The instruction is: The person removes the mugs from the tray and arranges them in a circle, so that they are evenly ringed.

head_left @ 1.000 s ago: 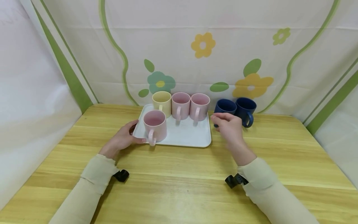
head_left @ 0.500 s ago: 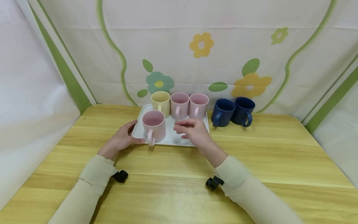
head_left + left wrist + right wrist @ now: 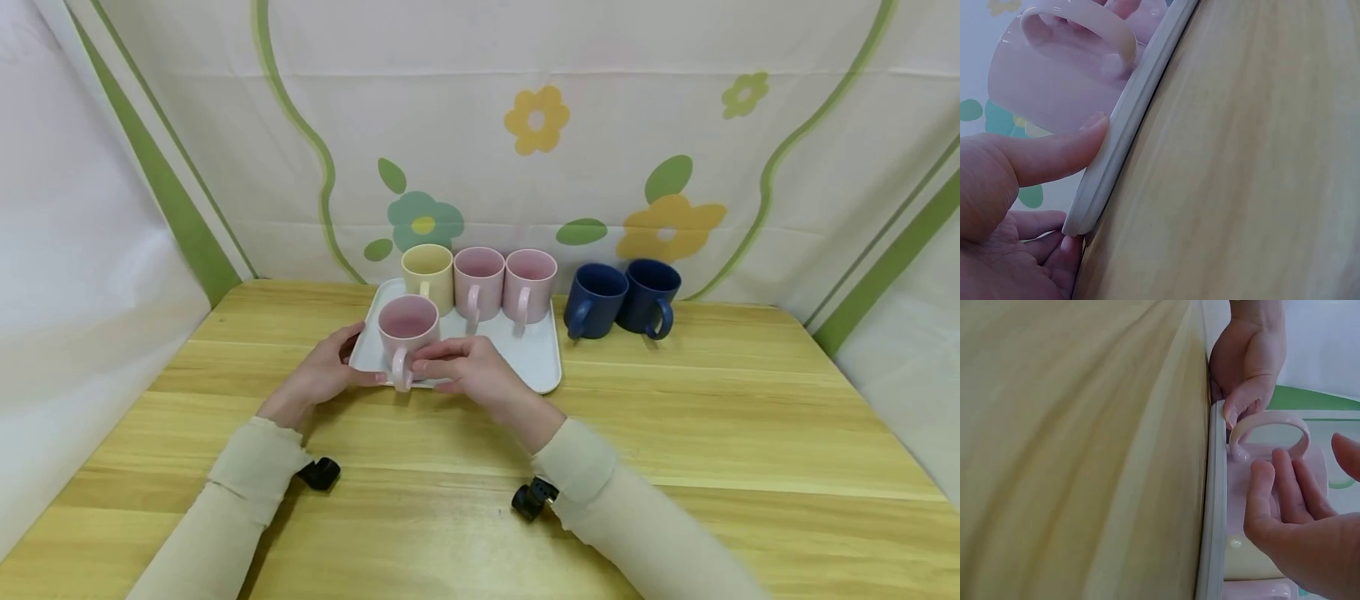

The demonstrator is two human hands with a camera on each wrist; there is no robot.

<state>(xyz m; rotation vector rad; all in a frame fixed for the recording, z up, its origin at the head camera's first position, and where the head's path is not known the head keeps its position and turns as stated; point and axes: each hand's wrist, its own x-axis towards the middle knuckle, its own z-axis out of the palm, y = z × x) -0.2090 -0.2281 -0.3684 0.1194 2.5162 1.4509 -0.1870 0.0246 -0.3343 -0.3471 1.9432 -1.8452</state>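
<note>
A pink mug (image 3: 408,323) stands at the front left of a white tray (image 3: 540,367), its handle facing forward. My left hand (image 3: 326,367) holds the tray's front left corner, thumb on the front rim and fingers round the left side. Close beside the front mug's handle is my right hand (image 3: 476,371). In the right wrist view, its fingers (image 3: 1291,494) are loosely bent near the handle (image 3: 1272,422), with the thumb well apart; whether they touch the mug I cannot tell. A yellow mug (image 3: 427,275) and two pink mugs, one in the middle (image 3: 480,292), line the tray's back.
Two dark blue mugs stand on the wooden table (image 3: 420,517) right of the tray, one nearer (image 3: 596,304) and one farther right (image 3: 651,296). A white curtain with printed flowers (image 3: 536,121) hangs right behind the mugs.
My right hand has moved left from in front of the blue mugs, across the tray, to the front pink mug. The left hand has stayed on the tray corner.
</note>
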